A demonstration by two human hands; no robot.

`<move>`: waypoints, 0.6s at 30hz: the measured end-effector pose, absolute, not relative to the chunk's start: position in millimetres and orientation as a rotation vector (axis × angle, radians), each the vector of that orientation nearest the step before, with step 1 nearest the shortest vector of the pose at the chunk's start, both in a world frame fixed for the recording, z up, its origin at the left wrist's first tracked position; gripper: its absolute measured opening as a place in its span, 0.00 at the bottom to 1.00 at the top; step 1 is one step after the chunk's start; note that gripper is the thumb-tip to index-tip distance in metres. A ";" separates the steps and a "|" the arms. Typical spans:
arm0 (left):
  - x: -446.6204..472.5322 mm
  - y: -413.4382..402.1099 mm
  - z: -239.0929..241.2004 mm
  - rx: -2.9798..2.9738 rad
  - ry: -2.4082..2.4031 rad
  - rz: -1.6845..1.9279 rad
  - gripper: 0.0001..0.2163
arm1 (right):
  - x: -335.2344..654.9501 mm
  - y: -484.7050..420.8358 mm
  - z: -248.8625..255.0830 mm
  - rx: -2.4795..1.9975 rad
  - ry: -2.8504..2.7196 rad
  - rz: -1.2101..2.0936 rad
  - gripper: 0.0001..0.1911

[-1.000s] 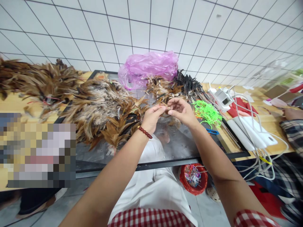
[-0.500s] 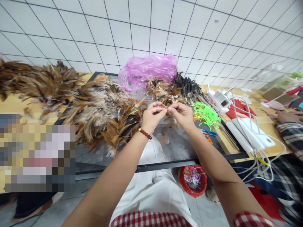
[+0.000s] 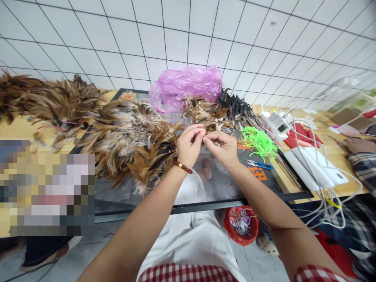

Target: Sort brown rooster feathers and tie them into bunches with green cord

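Note:
My left hand (image 3: 188, 145), with a red bead bracelet at the wrist, and my right hand (image 3: 223, 147) meet fingertip to fingertip above the dark glass board (image 3: 217, 184). Both are closed in a pinch on something small that I cannot make out; it sits between the fingertips. Just behind them lies a small heap of brown feathers (image 3: 205, 113). A large heap of brown feathers (image 3: 129, 133) lies left of my left hand. A tangle of bright green cords (image 3: 258, 141) and small blue snips (image 3: 260, 165) lie right of my right hand.
A pink plastic bag (image 3: 188, 84) and black feathers (image 3: 235, 105) sit at the back. More brown feathers (image 3: 44, 98) cover the wooden table at left. White power strips with cables (image 3: 314, 168) lie at right, by another person's hand (image 3: 360, 144). A red basket (image 3: 241, 224) stands on the floor.
My two hands have drawn closer together and their fingertips now touch. The right hand turned from palm-up to a tight pinch. The view shifted slightly.

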State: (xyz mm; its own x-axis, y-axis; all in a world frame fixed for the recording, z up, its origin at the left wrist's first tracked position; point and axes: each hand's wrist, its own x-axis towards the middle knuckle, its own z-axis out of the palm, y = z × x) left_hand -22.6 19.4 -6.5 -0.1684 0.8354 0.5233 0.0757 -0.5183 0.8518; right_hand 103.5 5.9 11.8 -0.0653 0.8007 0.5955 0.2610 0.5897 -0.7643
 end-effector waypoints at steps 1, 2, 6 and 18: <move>-22.5 20.1 -6.9 1.524 1.035 1.744 0.06 | 103.7 5.8 12.1 -0.901 -1.636 0.552 0.09; -22.6 20.6 -7.2 1.518 1.022 1.748 0.06 | 104.0 6.0 11.9 -0.899 -1.643 0.550 0.11; -23.0 20.8 -7.9 1.522 1.004 1.767 0.06 | 103.7 8.7 7.2 -0.929 -1.563 0.697 0.16; -19.9 23.4 -14.8 1.569 0.977 1.951 0.07 | 101.0 11.3 1.7 -0.749 -1.466 0.822 0.19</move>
State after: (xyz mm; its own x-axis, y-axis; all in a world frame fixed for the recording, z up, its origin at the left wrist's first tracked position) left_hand -19.9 23.4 -14.8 -0.2515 0.7215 0.6451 0.0841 -0.6477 0.7572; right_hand 101.0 11.3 1.7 -0.0561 0.8411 0.5380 -0.0202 0.5378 -0.8428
